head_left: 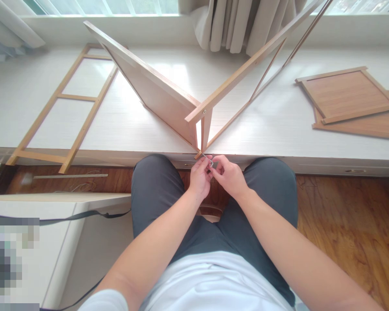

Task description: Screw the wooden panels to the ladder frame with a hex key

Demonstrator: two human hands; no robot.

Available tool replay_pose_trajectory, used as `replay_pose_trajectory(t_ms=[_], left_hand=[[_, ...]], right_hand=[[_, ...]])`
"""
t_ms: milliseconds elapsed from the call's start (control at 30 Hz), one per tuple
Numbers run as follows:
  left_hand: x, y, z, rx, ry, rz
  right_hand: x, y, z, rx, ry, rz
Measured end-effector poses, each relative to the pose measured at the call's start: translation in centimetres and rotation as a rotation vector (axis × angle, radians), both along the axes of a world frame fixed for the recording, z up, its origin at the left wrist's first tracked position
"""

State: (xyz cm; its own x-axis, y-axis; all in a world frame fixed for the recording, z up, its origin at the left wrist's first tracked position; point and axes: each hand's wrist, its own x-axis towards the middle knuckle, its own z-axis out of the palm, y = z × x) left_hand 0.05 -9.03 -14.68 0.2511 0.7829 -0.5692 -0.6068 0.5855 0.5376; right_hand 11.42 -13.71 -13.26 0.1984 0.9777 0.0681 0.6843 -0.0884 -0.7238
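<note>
My left hand and my right hand meet at the front edge of the ledge, above my knees. Between their fingertips is a thin bent metal hex key, pinched from both sides. Its far end reaches the low corner where a wooden panel joins an upright wooden ladder-like frame. The panel leans away to the left and the frame to the right, together forming a V. A bolt head shows on the frame's upper rail. The exact seat of the key's tip is too small to make out.
Another wooden frame lies flat on the left of the white ledge. Two wooden panels lie stacked at the right. Curtains hang behind. A pale strip lies on the wooden floor at the left.
</note>
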Motion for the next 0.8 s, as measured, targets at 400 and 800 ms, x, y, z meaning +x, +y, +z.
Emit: replay_pose_trajectory(t_ms=[400, 800], left_hand=[[-0.02, 0.05, -0.18, 0.005, -0.008, 0.015], [-0.02, 0.07, -0.34, -0.005, -0.004, 0.029]], right_hand=[[-0.18, 0.25, -0.31, 0.039, -0.048, 0.004], [-0.09, 0.31, -0.01, -0.006, 0.006, 0.013]])
